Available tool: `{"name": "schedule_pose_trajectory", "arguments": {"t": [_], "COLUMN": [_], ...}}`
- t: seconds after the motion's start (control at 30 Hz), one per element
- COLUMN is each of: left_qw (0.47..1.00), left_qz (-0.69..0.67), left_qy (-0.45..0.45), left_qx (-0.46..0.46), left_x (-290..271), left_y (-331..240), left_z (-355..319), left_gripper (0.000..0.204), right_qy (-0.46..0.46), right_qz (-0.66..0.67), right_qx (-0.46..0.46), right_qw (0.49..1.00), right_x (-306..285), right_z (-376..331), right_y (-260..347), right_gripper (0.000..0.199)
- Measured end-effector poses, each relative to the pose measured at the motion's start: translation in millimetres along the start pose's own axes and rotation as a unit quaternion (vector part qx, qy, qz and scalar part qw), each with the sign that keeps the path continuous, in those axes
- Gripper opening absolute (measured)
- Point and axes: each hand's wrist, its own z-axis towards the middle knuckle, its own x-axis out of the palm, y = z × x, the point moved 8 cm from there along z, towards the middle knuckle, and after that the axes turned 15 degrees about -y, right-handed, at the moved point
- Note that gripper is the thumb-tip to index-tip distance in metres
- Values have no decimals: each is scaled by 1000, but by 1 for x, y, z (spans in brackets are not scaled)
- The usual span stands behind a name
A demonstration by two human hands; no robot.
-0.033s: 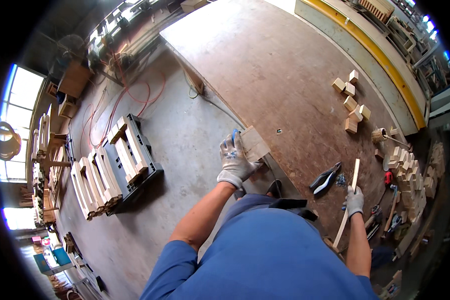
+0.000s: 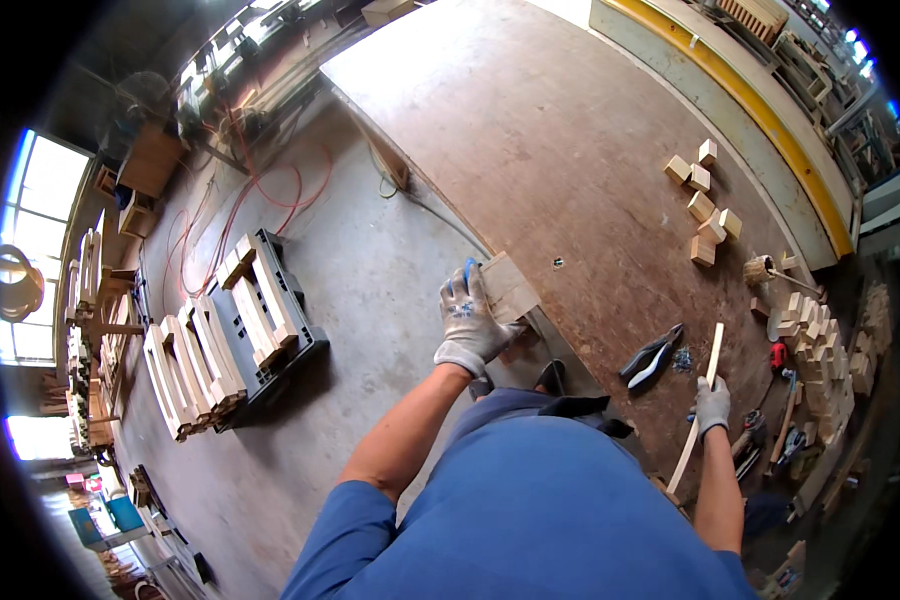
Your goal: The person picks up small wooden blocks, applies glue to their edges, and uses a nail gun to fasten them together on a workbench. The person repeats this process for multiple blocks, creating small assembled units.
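My left hand (image 2: 467, 318), in a pale work glove, grips a flat, squarish wooden board (image 2: 511, 288) at the table's near-left edge. Its fingers run along the board's left side and the thumb lies by the lower corner. My right hand (image 2: 712, 403), also gloved, is wrapped round a long, thin wooden strip (image 2: 685, 458). One end of the strip points away from me over the table, and the other reaches back near my waist. Left of that hand lie dark-handled pliers (image 2: 652, 357) and a small heap of metal fasteners (image 2: 682, 359).
Several small wood blocks (image 2: 703, 206) lie across the brown tabletop (image 2: 530, 130). More blocks are stacked (image 2: 818, 345) at the right, beside a hammer (image 2: 782, 420) and other tools. Wooden frames (image 2: 195, 365) rest on a black pallet (image 2: 310, 340) on the floor, near red hoses (image 2: 245, 225).
My right hand and the wooden strip have shifted slightly to the right and toward me. My left hand and the board stay in place.
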Motion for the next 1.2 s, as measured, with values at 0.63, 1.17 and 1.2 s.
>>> {"name": "schedule_pose_trajectory", "arguments": {"t": [0.63, 1.17, 1.2], "left_qw": [989, 878, 888], "left_qz": [71, 25, 10], "left_qy": [119, 181, 156], "left_qx": [58, 443, 433], "left_x": [-8, -10, -7], "left_y": [-11, -55, -48], "left_z": [13, 19, 20], "left_gripper": [127, 81, 84], "right_qy": [-178, -91, -81], "right_qz": [-258, -266, -267], "right_qx": [-157, -251, -239], "right_qw": [937, 926, 930], "right_x": [-7, 44, 46], "right_z": [39, -64, -67], "right_y": [2, 0, -2], "right_gripper": [75, 75, 74]}}
